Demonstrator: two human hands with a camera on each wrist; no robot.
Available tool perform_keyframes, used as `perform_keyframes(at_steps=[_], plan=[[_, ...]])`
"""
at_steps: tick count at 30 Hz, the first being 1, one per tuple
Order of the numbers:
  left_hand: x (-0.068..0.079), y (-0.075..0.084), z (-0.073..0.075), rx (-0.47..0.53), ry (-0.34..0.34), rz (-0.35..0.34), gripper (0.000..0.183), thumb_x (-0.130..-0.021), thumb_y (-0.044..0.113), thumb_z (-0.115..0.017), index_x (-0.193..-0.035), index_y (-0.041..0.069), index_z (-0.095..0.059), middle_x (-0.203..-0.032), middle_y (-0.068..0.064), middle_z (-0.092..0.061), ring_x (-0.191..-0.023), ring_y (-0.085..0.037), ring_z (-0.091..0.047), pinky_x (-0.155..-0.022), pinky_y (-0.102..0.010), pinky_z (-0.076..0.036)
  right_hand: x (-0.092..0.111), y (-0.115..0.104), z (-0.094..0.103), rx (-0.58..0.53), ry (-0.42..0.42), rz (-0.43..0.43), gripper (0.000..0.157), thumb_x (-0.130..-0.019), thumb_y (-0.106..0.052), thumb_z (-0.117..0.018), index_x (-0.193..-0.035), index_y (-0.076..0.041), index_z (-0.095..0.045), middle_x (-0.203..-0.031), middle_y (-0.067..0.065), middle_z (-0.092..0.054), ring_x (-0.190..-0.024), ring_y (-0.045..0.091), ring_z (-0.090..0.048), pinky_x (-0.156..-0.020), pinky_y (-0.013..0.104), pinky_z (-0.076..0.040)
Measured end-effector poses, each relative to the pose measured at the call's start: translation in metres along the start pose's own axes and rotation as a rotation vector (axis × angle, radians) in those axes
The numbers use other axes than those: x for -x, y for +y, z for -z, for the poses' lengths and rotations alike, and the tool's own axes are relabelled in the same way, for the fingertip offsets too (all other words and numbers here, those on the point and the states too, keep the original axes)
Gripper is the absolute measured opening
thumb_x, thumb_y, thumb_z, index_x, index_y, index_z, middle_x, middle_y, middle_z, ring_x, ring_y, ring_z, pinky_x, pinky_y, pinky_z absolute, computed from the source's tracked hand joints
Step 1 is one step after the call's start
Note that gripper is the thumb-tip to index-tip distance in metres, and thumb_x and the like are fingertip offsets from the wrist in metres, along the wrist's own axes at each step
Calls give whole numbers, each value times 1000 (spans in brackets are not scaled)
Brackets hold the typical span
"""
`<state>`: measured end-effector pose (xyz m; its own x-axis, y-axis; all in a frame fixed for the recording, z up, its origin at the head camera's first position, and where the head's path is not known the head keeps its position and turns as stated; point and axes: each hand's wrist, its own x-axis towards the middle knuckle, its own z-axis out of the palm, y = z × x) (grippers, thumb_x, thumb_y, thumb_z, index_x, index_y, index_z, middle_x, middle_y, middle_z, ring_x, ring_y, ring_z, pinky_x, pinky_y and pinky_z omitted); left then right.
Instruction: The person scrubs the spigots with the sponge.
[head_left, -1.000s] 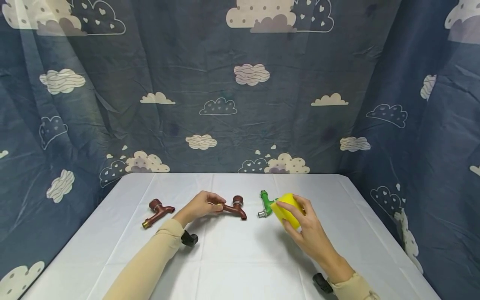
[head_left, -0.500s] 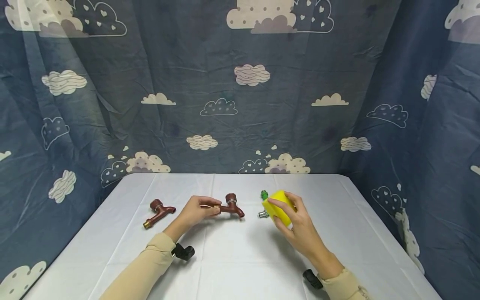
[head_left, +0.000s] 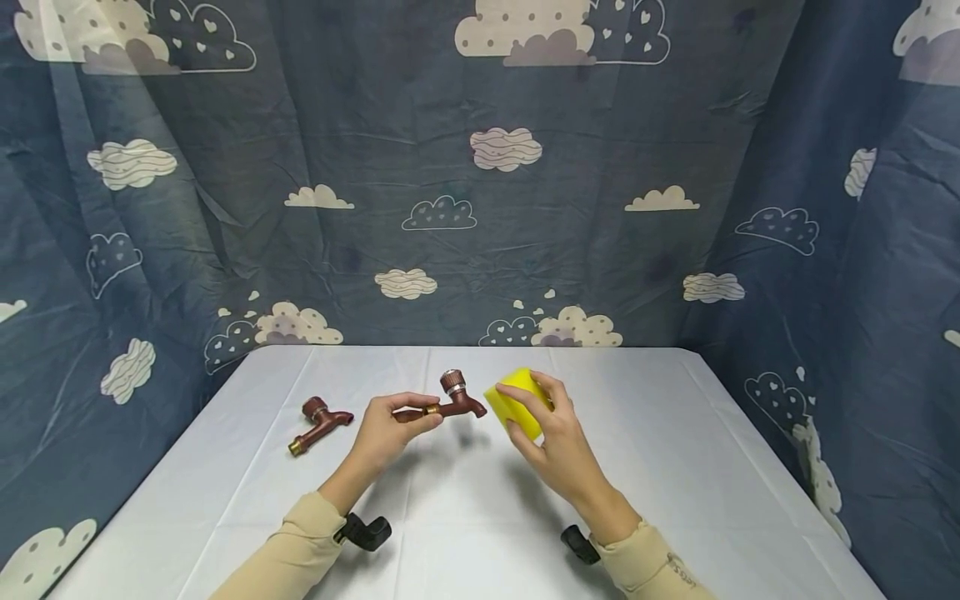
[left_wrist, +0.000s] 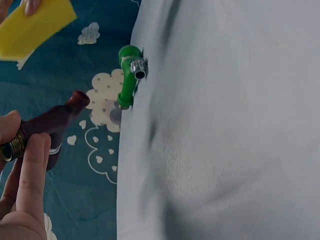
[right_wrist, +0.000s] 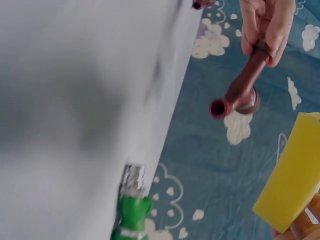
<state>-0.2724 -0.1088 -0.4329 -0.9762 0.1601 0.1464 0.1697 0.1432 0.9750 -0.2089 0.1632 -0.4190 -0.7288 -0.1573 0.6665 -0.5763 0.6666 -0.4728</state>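
My left hand pinches a brown tap by its brass threaded end and holds it above the table, spout pointing right. In my right hand is a yellow sponge, gripped between thumb and fingers just right of the spout, with a small gap between them. A second brown tap lies on the table to the left of my left hand. The green tap with a chrome end lies on the table; in the head view the right hand and sponge hide it.
A white cloth covers the table. Dark blue curtains with cloud prints hang behind it and at both sides. Each wrist wears a black camera, such as the left camera.
The left hand has raised the brown tap off the table and tilted it. The right hand has carried the sponge left and slightly up, toward the tap, covering the green tap from view.
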Motion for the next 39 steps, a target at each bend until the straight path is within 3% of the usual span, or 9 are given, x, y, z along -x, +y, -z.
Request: perform_keyframes(at_steps=[7,13,22,39], plan=[[11,5,-6,12,46,-74,33,-86,7,-90,-117,1,-81,-120,-17,-79,-94,-12,-80,-75,-17,-62,-10,-16,-15,-21,-4,-7,51,-94,-8,-80,-139,-30,-70,-154,21,-49,-133,44,-59,-100,56,-65],[19,8,-11,-8,83,-151,31,-84,5,-91,-114,3,-83,-115,-16,-80,-90,-7,-78,-72,-17,-62,-16,-24,-26,-45,-14,-35,52,-96,-8,-78,-141,-31,-70,-155,22,-48,-135,42,-58,-100,54,-65],[28,15,-19,40,86,-239,32,-83,2,-91,-113,3,-83,-113,-19,-79,-92,-7,-78,-85,-25,-68,-17,-37,-40,-32,1,-14,51,-94,-9,-80,-140,-29,-71,-153,24,-50,-135,43,-56,-102,55,-64],[29,19,-23,114,191,-236,30,-80,-6,-91,-108,-3,-79,-112,-23,-79,-91,-7,-78,-82,-25,-69,-17,-48,-48,-96,-9,-28,46,-99,-12,-77,-141,-27,-71,-154,22,-50,-139,41,-56,-105,53,-63]])
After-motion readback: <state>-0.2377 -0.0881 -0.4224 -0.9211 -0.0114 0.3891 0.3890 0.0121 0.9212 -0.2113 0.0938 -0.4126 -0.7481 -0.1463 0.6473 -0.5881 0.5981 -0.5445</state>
